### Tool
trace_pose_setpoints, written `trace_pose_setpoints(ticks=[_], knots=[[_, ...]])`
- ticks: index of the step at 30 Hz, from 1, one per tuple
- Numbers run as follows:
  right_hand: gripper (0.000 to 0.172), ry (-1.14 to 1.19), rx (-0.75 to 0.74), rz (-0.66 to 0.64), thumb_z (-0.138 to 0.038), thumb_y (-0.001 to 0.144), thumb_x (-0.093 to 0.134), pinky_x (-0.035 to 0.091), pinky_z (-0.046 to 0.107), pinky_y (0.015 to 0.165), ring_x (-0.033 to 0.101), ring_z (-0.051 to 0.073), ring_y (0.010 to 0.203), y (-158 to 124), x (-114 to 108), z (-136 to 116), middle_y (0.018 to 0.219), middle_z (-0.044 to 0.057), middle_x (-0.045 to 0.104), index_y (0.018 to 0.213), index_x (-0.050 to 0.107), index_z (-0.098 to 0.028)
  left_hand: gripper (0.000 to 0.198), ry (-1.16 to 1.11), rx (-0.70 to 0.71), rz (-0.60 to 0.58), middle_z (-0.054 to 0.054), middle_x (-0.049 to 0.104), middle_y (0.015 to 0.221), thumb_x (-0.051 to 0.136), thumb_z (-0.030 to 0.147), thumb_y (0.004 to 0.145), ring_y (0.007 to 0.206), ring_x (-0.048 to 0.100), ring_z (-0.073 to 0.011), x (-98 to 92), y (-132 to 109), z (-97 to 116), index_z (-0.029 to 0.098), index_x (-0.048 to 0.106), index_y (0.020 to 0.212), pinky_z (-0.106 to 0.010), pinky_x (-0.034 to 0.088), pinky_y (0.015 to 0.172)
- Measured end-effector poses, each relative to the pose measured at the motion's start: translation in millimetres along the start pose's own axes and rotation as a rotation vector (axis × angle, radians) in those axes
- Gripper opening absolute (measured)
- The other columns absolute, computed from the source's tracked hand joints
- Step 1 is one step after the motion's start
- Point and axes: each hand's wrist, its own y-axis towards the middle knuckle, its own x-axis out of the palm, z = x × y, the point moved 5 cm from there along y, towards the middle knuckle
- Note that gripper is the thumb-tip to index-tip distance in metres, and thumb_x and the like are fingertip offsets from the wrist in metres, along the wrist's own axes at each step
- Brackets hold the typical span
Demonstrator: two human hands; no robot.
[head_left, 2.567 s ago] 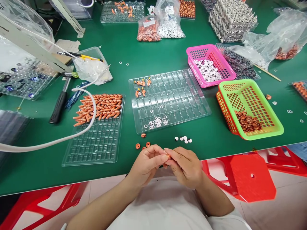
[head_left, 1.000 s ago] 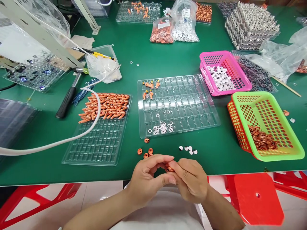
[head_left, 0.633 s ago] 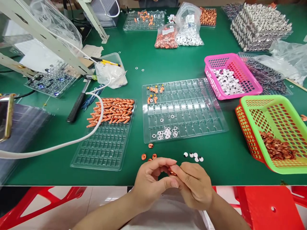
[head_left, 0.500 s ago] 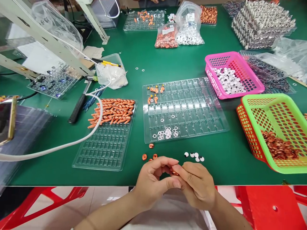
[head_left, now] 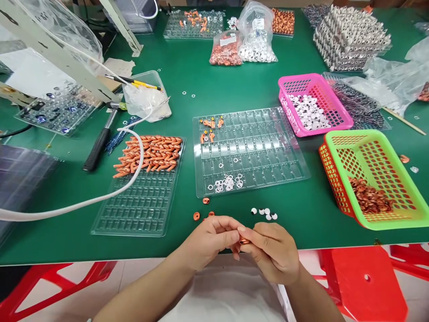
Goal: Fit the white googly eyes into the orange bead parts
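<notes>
In front of my body, just over the table's near edge, both hands meet at a small copper-coloured part [head_left: 244, 240]. My right hand [head_left: 276, 252] pinches it between thumb and fingers. My left hand [head_left: 212, 241] is closed too, its thumb and forefinger at the part's left side; the fingers hide most of the part. Several orange rings [head_left: 196, 216] lie beyond my left hand, partly covered by it. Beyond my right hand are several black-and-white discs [head_left: 267, 211] like toy eyes. A clear tray [head_left: 254, 165] farther back holds white rings [head_left: 229, 182] and a few orange pieces [head_left: 211, 123].
Left stands another clear tray [head_left: 134, 214] with orange pieces [head_left: 150, 154], crossed by a white cable [head_left: 134, 179]. A hammer [head_left: 98, 145] lies beside it. On the right are a pink basket [head_left: 281, 91] of white discs and a green basket [head_left: 407, 179] of copper-coloured parts.
My left thumb has moved up against the forefinger, closing the gap between them. The part stays in my right hand. The whole view has shifted slightly.
</notes>
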Motion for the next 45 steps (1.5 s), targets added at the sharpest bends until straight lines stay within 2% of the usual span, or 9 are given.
trace_pose_setpoints(ticks=[7, 13, 20, 26, 30, 35, 39, 42, 45], knots=[[0.037, 0.073, 0.037, -0.023, -0.012, 0.091, 0.055, 0.048, 0.022, 0.055, 0.058, 0.012, 0.064, -1.9, 0.3, 1.1, 0.076, 0.004, 0.066, 0.128, 0.057, -0.018, 0.024, -0.085, -0.020, 0.024, -0.001, 0.065, 0.061, 0.086, 0.031, 0.065, 0.054, 0.058, -0.0092, 0.9, 0.1, -3.9, 0.012, 0.074, 0.075, -0.018, 0.050, 0.049], [0.033, 0.239, 0.174, 0.022, -0.015, 0.088, 0.062, 0.048, 0.022, 0.055, 0.054, 0.012, 0.062, -2.4, 5.3, 6.0, 0.070, 0.001, 0.064, 0.120, 0.063, -0.021, 0.020, -0.089, -0.006, 0.009, -0.003, 0.069, 0.065, 0.086, 0.027, 0.064, 0.056, 0.060, -0.0099, 0.9, -1.4, -3.4, 0.013, 0.076, 0.073, -0.018, 0.048, 0.048], [0.032, 0.411, 0.355, 0.027, -0.027, 0.090, 0.062, 0.054, 0.027, 0.059, 0.059, 0.013, 0.066, -11.4, 16.5, 13.8, 0.078, 0.002, 0.058, 0.122, 0.065, -0.026, 0.022, -0.074, 0.001, -0.016, -0.003, 0.068, 0.065, 0.085, 0.030, 0.067, 0.053, 0.057, -0.0088, 1.1, -1.0, -3.6, 0.012, 0.077, 0.077, -0.019, 0.045, 0.049], [0.034, 0.407, 0.284, 0.039, -0.026, 0.095, 0.053, 0.057, 0.029, 0.061, 0.057, 0.014, 0.070, -9.1, 19.1, 8.8, 0.082, 0.003, 0.056, 0.129, 0.060, -0.029, 0.020, -0.112, 0.019, -0.008, -0.002, 0.067, 0.060, 0.086, 0.028, 0.065, 0.052, 0.058, -0.0090, -2.1, -0.4, -5.2, 0.013, 0.075, 0.072, -0.018, 0.046, 0.049], [0.035, 0.444, 0.308, 0.017, -0.024, 0.095, 0.052, 0.058, 0.027, 0.060, 0.058, 0.012, 0.071, -10.8, 19.9, 11.4, 0.086, 0.003, 0.051, 0.128, 0.060, -0.031, 0.019, -0.107, 0.051, 0.014, -0.001, 0.068, 0.062, 0.086, 0.027, 0.064, 0.053, 0.060, -0.0097, -3.5, -0.1, -2.2, 0.014, 0.074, 0.069, -0.019, 0.048, 0.051], [0.035, 0.335, 0.283, -0.013, -0.021, 0.095, 0.052, 0.055, 0.025, 0.062, 0.059, 0.013, 0.075, -11.9, 13.3, 12.1, 0.086, 0.003, 0.059, 0.129, 0.059, -0.029, 0.015, 0.128, 0.116, 0.183, -0.001, 0.070, 0.065, 0.084, 0.022, 0.067, 0.060, 0.063, -0.0110, -5.9, -5.5, 9.6, 0.014, 0.073, 0.071, -0.021, 0.052, 0.060], [0.039, 0.190, 0.252, -0.041, -0.014, 0.095, 0.050, 0.054, 0.022, 0.062, 0.062, 0.012, 0.075, -10.2, 7.4, 10.8, 0.090, 0.004, 0.063, 0.132, 0.055, -0.027, 0.022, 0.315, 0.244, 0.316, -0.002, 0.069, 0.078, 0.082, 0.019, 0.068, 0.076, 0.064, -0.0146, -5.8, -16.9, 19.6, 0.017, 0.073, 0.088, -0.026, 0.054, 0.073], [0.042, 0.047, 0.180, -0.044, -0.010, 0.095, 0.048, 0.054, 0.023, 0.061, 0.063, 0.013, 0.075, -8.0, 5.1, 7.7, 0.089, 0.005, 0.064, 0.134, 0.052, -0.024, 0.034, 0.475, 0.291, 0.347, -0.002, 0.066, 0.081, 0.083, 0.020, 0.067, 0.078, 0.062, -0.0149, -3.6, -22.9, 21.4, 0.019, 0.073, 0.099, -0.025, 0.054, 0.073], [0.043, -0.060, 0.087, -0.041, -0.009, 0.093, 0.048, 0.054, 0.024, 0.058, 0.063, 0.015, 0.074, -8.1, 6.3, 4.4, 0.088, 0.007, 0.065, 0.135, 0.049, -0.020, 0.037, 0.535, 0.269, 0.327, -0.004, 0.069, 0.082, 0.081, 0.020, 0.069, 0.079, 0.064, -0.0171, 0.1, -23.3, 19.6, 0.019, 0.073, 0.105, -0.028, 0.056, 0.075]])
